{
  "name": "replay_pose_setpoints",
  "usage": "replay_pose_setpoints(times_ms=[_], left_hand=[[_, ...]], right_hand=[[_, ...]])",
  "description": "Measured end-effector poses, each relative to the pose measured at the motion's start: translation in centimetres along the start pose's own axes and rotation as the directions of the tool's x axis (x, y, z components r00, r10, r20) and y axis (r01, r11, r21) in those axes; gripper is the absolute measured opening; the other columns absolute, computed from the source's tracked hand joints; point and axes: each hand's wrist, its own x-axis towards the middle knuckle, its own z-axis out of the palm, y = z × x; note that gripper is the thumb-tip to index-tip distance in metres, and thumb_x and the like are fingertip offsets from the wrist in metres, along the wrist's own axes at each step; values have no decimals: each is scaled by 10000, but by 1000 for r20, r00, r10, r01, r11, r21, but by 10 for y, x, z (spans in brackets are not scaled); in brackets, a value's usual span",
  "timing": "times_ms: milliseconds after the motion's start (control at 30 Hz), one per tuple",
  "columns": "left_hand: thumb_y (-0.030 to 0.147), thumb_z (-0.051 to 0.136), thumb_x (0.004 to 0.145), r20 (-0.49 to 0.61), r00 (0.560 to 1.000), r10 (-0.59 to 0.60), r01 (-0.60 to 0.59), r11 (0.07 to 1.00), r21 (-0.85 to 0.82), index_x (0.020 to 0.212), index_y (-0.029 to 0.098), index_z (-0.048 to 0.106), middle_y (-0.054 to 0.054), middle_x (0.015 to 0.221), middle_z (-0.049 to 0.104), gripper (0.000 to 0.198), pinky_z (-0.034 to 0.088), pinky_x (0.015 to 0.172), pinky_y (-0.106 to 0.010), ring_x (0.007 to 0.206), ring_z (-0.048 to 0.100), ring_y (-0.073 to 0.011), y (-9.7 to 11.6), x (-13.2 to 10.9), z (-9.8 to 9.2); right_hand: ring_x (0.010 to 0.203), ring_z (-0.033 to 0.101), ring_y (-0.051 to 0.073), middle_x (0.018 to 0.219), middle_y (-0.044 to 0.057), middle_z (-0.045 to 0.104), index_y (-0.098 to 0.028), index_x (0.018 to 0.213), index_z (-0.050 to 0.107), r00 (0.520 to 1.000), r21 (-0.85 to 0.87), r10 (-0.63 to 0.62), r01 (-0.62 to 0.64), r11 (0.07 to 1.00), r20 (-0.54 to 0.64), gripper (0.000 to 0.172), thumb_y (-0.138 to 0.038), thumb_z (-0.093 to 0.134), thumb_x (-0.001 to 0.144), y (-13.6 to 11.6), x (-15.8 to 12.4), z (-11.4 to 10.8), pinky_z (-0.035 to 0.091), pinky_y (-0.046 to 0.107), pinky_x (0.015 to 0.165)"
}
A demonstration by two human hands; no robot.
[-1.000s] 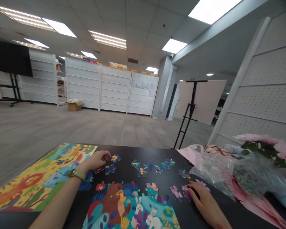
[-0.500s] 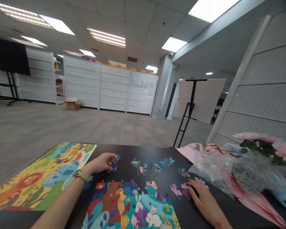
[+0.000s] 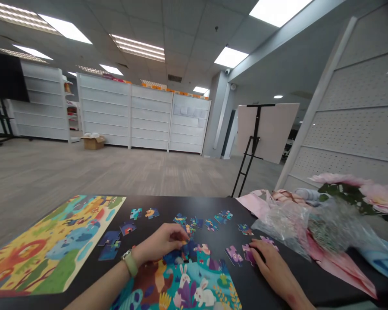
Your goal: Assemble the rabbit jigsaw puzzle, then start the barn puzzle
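Observation:
My left hand [image 3: 166, 242], with a watch on its wrist, pinches a dark blue jigsaw piece [image 3: 189, 249] at the top edge of the partly assembled jigsaw puzzle [image 3: 171, 290]. The puzzle shows two white rabbits and a brown bear; my hand and forearm cover its upper left part. To the right, my right hand [image 3: 268, 260] lies on the table with its fingers stretched out. Its fingertips touch a purple piece [image 3: 247, 254], and another purple piece [image 3: 234, 255] lies beside that one.
Several loose pieces lie beyond the puzzle, among them an orange-and-blue one [image 3: 152, 213]. Joined dark blue pieces [image 3: 109, 245] lie left of my wrist. A yellow picture sheet [image 3: 61, 245] covers the table's left side. Clear plastic wrap [image 3: 287, 230] and pink flowers [image 3: 380, 193] are at the right.
My left hand has moved right and nearer, from the loose pieces to the puzzle's top edge, carrying a blue piece. My right hand has stayed by the purple pieces. The view has shifted slightly.

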Motion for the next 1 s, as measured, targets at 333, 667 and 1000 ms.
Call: replay_pose_setpoints(times_ms=[333, 667, 1000], left_hand=[[282, 617, 847, -177, 982, -70, 135, 912, 387, 972, 232, 735, -29, 982, 750, 179, 488, 894, -317, 955, 672, -229, -22, -11, -78], [365, 702, 919, -381, 798, -466, 602, 606, 520, 1023, 145, 669, -27, 965, 697, 246, 555, 821, -397, 866, 676, -201, -58, -59, -165], [339, 666, 957, -281, 809, -515, 581, 631, 514, 1119, 156, 643, -55, 1120, 667, 246, 560, 861, -415, 974, 661, -212, -74, -54, -152]], right_hand=[[1212, 636, 318, 1241, 121, 719, -223, 1082, 737, 1000, -5, 10, -10, 1000, 16, 399, -476, 466, 936, 7, 0, 5, 456, 530, 1101], [1224, 628, 320, 1253, 125, 714, -220, 1099, 734, 1000, -8, 13, -13, 1000, 25, 424, -492, 446, 947, 14, 1, 11, 438, 542, 1115], [1206, 643, 310, 1237, 112, 721, -227, 1079, 735, 1000, -39, 6, -5, 999, 23, 417, -488, 439, 946, 8, 2, 5, 473, 511, 1092]])
